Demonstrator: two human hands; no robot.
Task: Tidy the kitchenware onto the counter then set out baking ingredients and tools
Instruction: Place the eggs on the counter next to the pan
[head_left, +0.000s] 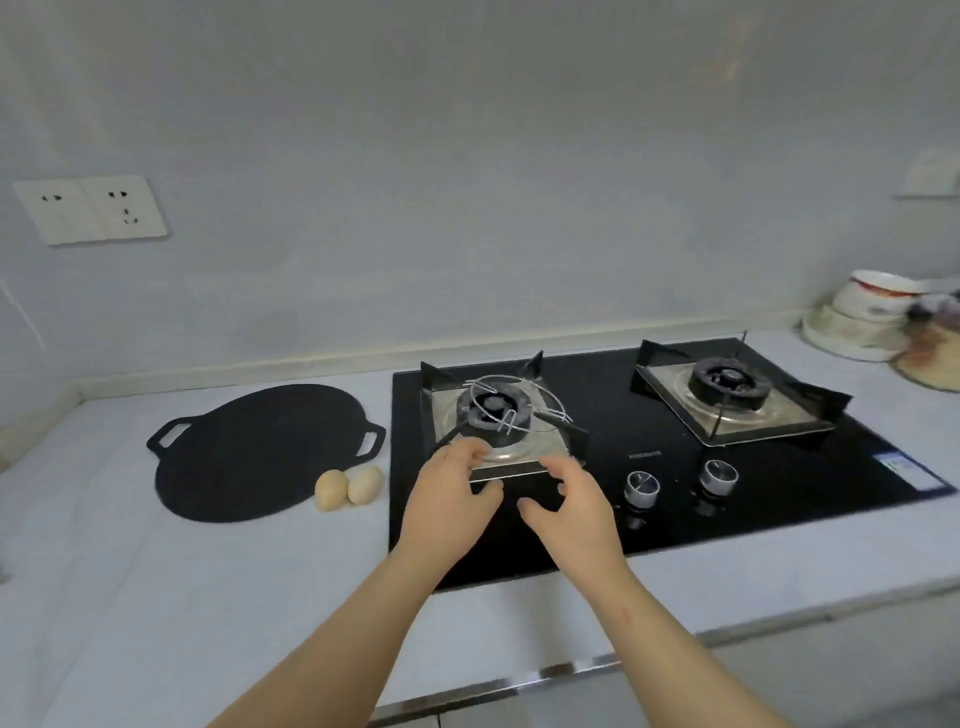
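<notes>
A flat black griddle pan (260, 449) with two loop handles lies on the white counter (156, 597) left of the stove. Two tan eggs (349, 486) rest side by side at its right edge. My left hand (449, 493) and my right hand (569, 506) hover over the front of the black glass gas stove (597, 525), just before the left burner (493, 410). Both hands are empty with fingers spread and curled. A thin wire rack (511, 405) sits on the left burner.
The right burner (727, 387) has its own pan support. Two stove knobs (678, 483) sit at the front. Stacked white bowls and plates (867, 317) stand at the far right of the counter. A double wall socket (91, 208) is on the left wall.
</notes>
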